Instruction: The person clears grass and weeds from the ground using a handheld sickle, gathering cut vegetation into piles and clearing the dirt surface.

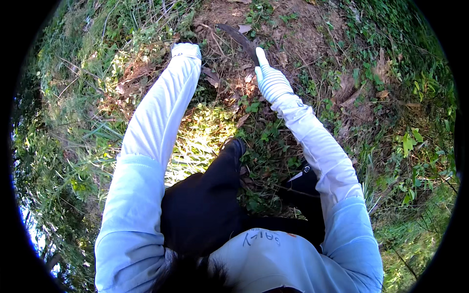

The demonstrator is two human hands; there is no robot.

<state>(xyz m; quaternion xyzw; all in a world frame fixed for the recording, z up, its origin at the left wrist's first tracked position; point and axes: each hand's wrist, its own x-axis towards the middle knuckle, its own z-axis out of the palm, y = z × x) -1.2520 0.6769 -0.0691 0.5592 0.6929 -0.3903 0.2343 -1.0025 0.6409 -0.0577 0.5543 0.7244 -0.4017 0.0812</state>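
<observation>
My right hand, in a striped glove, is closed round the grip of a curved, dark sickle blade; the handle is hidden in the hand. The blade reaches up and to the left over bare soil, with its tip at the upper middle of the view. At the left, my left hand, also gloved, rests low at the edge of the grass and weeds. Its fingers are turned away from the camera, so whether they hold any stems cannot be seen.
Brown soil with dry leaves and low creepers lies ahead. Leafy plants grow at the right, tall grass at the left. A dark shoe stands among sunlit grass below my hands; my other foot is at the right.
</observation>
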